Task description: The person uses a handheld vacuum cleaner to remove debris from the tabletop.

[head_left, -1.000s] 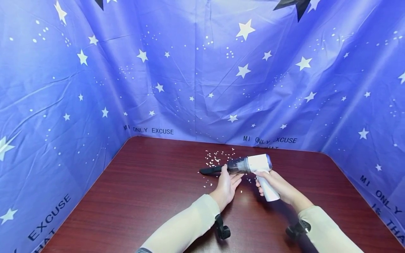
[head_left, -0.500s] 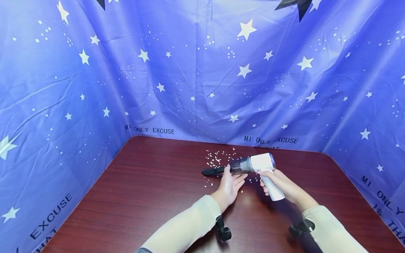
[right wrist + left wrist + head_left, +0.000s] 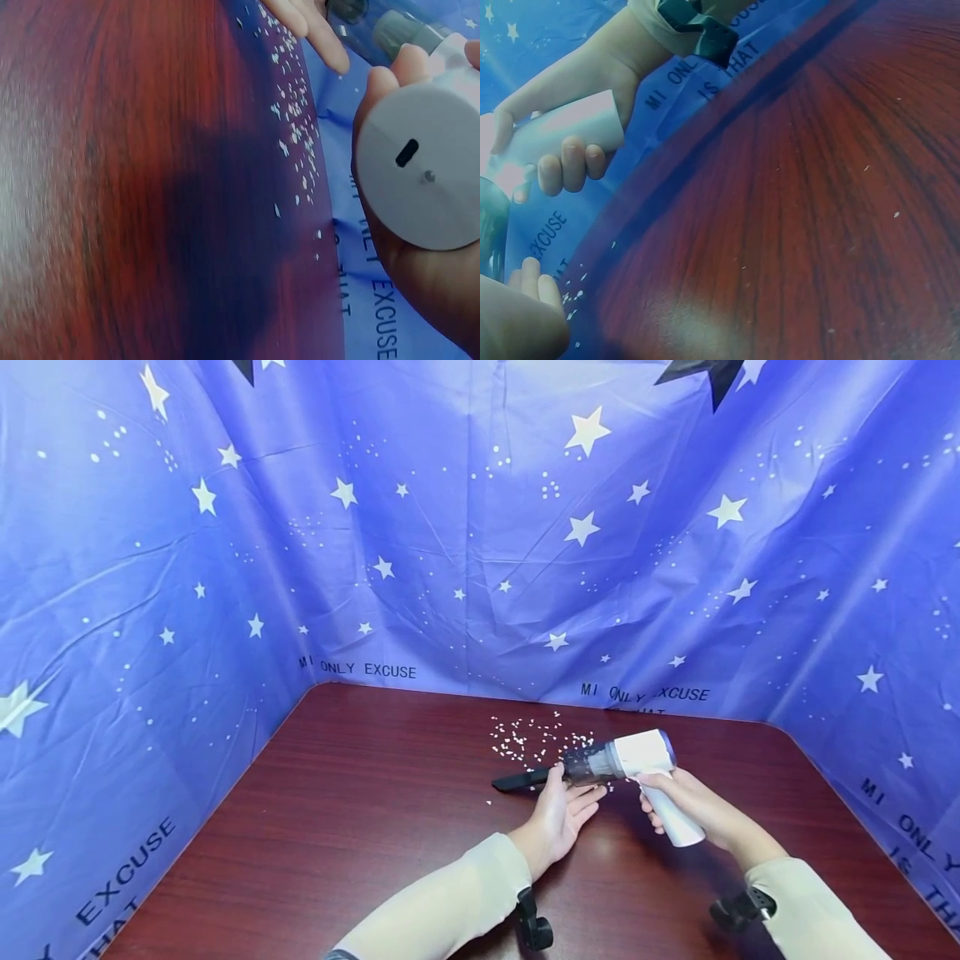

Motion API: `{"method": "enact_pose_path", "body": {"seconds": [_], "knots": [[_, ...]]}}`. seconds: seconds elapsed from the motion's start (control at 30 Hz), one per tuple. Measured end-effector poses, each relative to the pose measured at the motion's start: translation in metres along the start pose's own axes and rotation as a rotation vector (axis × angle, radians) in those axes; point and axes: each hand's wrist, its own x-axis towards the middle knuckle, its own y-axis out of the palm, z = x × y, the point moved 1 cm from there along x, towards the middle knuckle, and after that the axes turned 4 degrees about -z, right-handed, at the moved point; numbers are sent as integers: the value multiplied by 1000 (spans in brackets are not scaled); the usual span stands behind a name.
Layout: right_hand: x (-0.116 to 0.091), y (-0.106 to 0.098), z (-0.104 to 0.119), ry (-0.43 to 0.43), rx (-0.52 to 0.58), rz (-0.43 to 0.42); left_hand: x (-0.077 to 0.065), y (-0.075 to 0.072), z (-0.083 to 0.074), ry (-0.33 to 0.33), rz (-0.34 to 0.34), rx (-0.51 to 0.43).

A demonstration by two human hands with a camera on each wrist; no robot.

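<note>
My right hand [image 3: 686, 797] grips the white handle of a handheld vacuum cleaner [image 3: 645, 752]. Its clear dust cup [image 3: 596, 764] and long black nozzle [image 3: 517, 782] point left, low over the table. Below the nozzle and cup, my left hand [image 3: 558, 814] supports the vacuum, thumb up against the nozzle and the other fingers stretched out straight. Small white scraps [image 3: 513, 745] lie scattered behind the nozzle, with a few close to the cup. In the right wrist view, the round handle end [image 3: 427, 165] hides much of the right palm.
The reddish-brown wooden table [image 3: 337, 793] has rounded far corners. Blue star-patterned cloth [image 3: 450, 543] hangs along its back and sides. Dark camera mounts [image 3: 534, 922] are strapped at both wrists. Tiny specks [image 3: 896, 214] show on the wood in the left wrist view.
Both hands and the vacuum have shifted right and slightly toward me. White scraps previously covered by the vacuum now show behind it; fewer show in front of it.
</note>
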Motion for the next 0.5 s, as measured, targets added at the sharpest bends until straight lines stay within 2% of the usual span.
{"method": "enact_pose_path", "body": {"seconds": [0.23,0.5], "knots": [[-5,-8,-5,-2,8,22,-4,3,6,-18,28,10],[-5,-7,-10,6,49,65,-9,1,8,13,20,20]]}}
